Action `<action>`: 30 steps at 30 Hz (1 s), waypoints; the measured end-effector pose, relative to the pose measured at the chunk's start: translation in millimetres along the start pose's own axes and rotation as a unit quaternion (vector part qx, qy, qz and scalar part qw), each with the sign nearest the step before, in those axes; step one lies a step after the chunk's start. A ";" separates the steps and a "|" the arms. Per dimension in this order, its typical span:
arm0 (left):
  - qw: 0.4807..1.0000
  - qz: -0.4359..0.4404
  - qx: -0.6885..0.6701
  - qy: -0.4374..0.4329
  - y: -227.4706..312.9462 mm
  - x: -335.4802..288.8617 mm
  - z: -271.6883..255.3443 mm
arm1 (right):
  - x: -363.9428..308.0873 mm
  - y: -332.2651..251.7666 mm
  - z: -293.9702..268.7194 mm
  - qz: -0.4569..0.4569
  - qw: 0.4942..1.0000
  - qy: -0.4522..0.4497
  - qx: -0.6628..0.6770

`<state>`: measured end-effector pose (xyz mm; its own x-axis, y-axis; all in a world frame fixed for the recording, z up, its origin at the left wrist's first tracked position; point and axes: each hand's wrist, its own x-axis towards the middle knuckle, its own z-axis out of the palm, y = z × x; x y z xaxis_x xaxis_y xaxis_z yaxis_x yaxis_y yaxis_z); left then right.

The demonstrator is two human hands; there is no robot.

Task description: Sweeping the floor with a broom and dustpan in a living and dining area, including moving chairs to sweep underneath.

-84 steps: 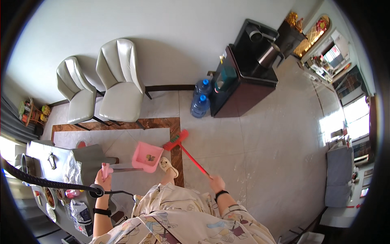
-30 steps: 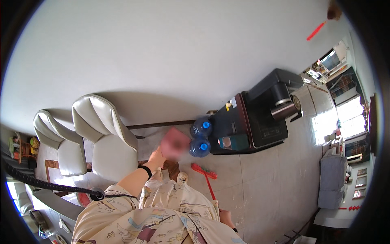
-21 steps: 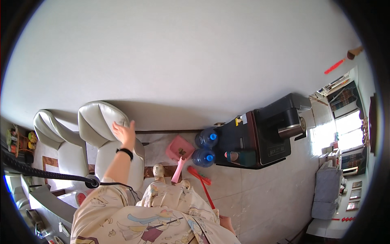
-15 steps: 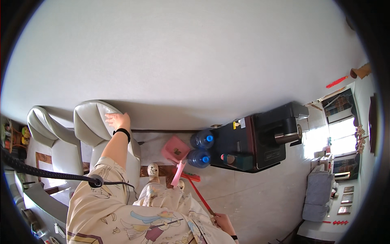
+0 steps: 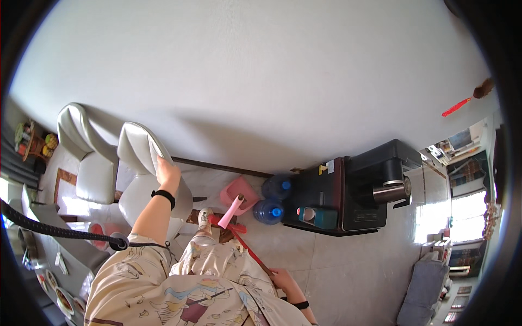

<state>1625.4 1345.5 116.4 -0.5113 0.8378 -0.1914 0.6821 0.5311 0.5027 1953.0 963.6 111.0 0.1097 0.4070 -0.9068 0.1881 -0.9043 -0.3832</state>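
Observation:
My left hand (image 5: 167,175) is closed on the back edge of a pale grey chair (image 5: 155,201) by the wall. At the lower middle, my right hand (image 5: 285,283) grips the handle of a red broom (image 5: 251,253). The handle slopes up and left toward my feet, where the red broom head is partly covered by a pink handle. That handle belongs to the pink dustpan (image 5: 246,191), which stands on the floor near the wall. Small dark bits are no longer clearly visible inside the pan.
Two blue water bottles (image 5: 268,212) stand right of the dustpan, beside a black and dark-red cabinet (image 5: 359,190) holding an appliance. A second grey chair (image 5: 97,171) is at the left. A table (image 5: 51,250) lies lower left, and a grey sofa (image 5: 424,288) lower right.
My left hand has gone from spread over the chair back to closed on its edge. The right hand and broom have shifted slightly left and up, and the whole view has turned a little.

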 end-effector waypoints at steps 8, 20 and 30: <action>0.998 0.048 0.024 0.036 -118.6 -103.6 -52.2 | -5.3 1.2 1.1 -0.244 0.902 0.046 -0.353; 0.995 0.039 -0.050 0.076 -267.1 -209.6 -139.5 | -39.8 -78.1 108.1 -0.485 0.809 0.098 -0.317; 0.993 0.036 -0.110 0.020 -307.3 -227.6 -190.1 | -2.5 -255.0 256.2 -0.659 0.746 -0.098 0.003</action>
<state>1432.8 967.6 165.8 -0.4886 0.8647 -0.1166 0.5897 0.4258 0.6863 1654.7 1160.2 165.9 -0.3124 0.9164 0.2502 0.0017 0.2639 -0.9645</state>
